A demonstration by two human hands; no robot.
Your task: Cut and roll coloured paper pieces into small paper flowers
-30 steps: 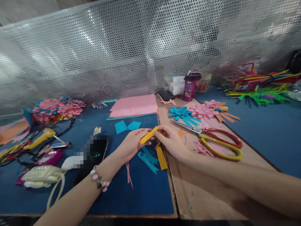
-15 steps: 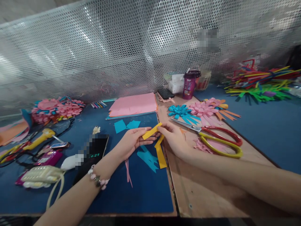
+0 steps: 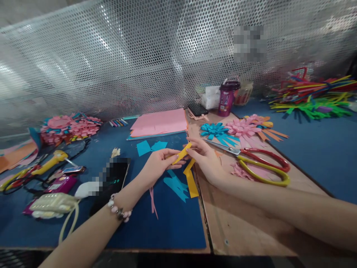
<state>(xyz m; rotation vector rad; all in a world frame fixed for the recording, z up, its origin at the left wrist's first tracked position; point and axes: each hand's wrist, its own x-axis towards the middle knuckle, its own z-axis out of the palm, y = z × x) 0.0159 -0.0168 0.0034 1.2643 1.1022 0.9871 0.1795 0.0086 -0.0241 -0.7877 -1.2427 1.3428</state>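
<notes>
Both hands meet over the middle of the blue mat (image 3: 173, 223). My left hand (image 3: 156, 167) pinches one end of a yellow paper strip (image 3: 181, 153), and my right hand (image 3: 205, 162) pinches its other end; the strip is slanted up to the right. Another yellow strip (image 3: 192, 180) lies bent on the mat just below them, beside teal paper scraps (image 3: 175, 184). Large scissors with red and yellow handles (image 3: 259, 165) lie on the wooden board (image 3: 251, 223) to the right of my right hand.
Pink paper sheets (image 3: 160, 123) and teal squares (image 3: 150, 146) lie further back. Paper flowers (image 3: 240, 130) sit at the right, more at the far left (image 3: 69, 126). A phone (image 3: 111, 178), a glue gun (image 3: 47, 163), a purple cup (image 3: 225, 97) and coloured strips (image 3: 312, 96) surround them. A perforated metal screen (image 3: 139, 56) stands behind.
Both hands have risen slightly with the yellow strip, which now tilts more steeply up to the right. The view has shifted a little.
</notes>
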